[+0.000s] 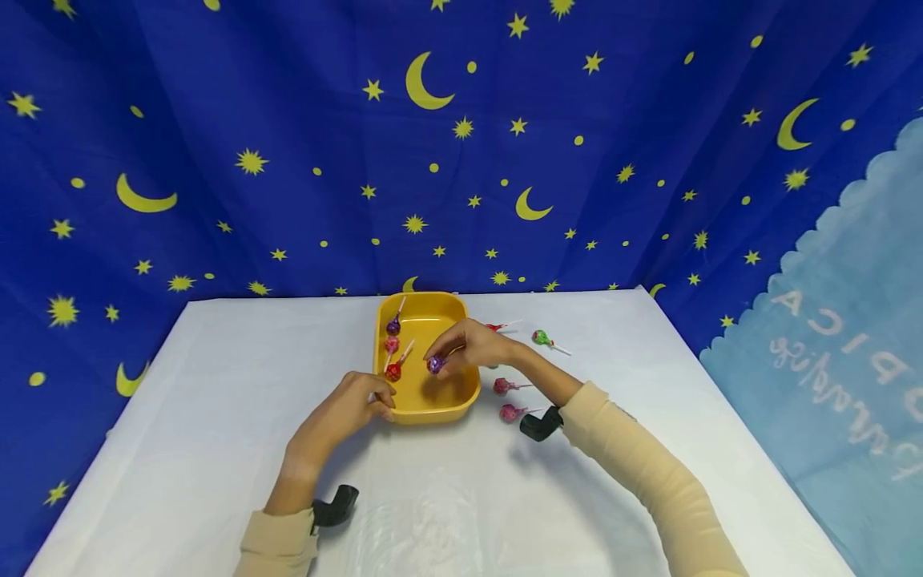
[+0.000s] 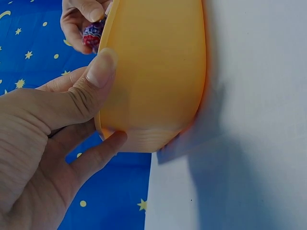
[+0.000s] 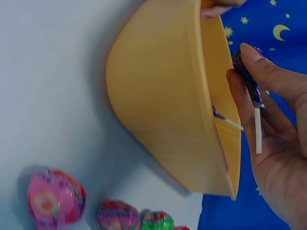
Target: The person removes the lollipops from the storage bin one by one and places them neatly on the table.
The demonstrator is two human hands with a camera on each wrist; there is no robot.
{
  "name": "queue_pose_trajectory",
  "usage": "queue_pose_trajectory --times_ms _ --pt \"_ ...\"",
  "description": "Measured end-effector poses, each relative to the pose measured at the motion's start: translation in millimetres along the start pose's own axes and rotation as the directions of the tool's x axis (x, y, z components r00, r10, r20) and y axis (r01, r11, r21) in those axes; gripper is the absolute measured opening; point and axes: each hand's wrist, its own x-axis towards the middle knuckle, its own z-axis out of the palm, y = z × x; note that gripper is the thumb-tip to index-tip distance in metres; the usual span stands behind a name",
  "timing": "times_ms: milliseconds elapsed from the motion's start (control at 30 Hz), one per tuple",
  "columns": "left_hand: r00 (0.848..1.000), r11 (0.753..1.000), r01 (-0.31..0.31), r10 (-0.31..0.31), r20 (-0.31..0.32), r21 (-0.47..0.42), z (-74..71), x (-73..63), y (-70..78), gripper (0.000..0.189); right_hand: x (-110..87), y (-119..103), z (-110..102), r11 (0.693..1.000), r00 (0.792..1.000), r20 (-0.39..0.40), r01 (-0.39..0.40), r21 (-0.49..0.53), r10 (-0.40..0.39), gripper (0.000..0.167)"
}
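A yellow plastic bin [image 1: 433, 416] stands on the white table. My left hand [image 1: 353, 405] grips its near left corner, thumb [image 2: 101, 69] at the rim. Over the bin, my right hand [image 1: 479, 343] pinches a purple-wrapped lollipop [image 1: 435, 365] by its head between thumb and fingers. In the right wrist view its white stick [image 3: 258, 129] points down along the palm. Along the bin's left side lie a purple lollipop [image 1: 393, 327], a pink lollipop [image 1: 392, 344] and a red lollipop [image 1: 392, 372].
Right of the bin lie a green lollipop [image 1: 541, 337], a red lollipop [image 1: 494, 327] partly behind my right hand, and pink lollipops, one [image 1: 501, 385] above another [image 1: 509, 413]. A blue star-and-moon cloth [image 1: 303, 128] hangs behind the table [image 1: 216, 449].
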Motion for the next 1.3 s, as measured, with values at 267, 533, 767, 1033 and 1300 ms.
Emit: queue_pose_trajectory --times_ms 267,533,767,1033,1300 --pt "1.0 1.0 0.008 -0.008 0.003 -0.023 -1.5 -1.1 -1.5 0.007 -15.3 4.1 -13.9 0.998 0.995 -0.077 -0.061 -0.006 0.061 0.032" --pt "1.0 0.999 -0.015 0.015 -0.01 -0.041 0.7 -1.5 -3.8 0.007 -31.4 8.8 -26.2 0.996 0.99 -0.107 -0.087 0.013 0.088 0.031" --pt "1.0 1.0 0.01 -0.011 -0.014 -0.012 -0.3 -2.4 -2.4 0.008 -50.8 22.1 -39.3 0.997 0.98 -0.183 -0.08 -0.002 0.078 0.032" --pt "1.0 1.0 -0.005 0.005 -0.023 -0.011 -1.8 -2.4 -1.5 0.007 -74.1 40.7 -50.0 0.99 0.956 -0.258 -0.14 0.025 0.141 0.034" --pt "1.0 1.0 -0.001 0.001 -0.017 -0.017 -1.9 -3.1 -0.8 0.007 -94.5 60.2 -57.2 0.979 0.921 -0.339 -0.202 0.005 0.192 0.032"
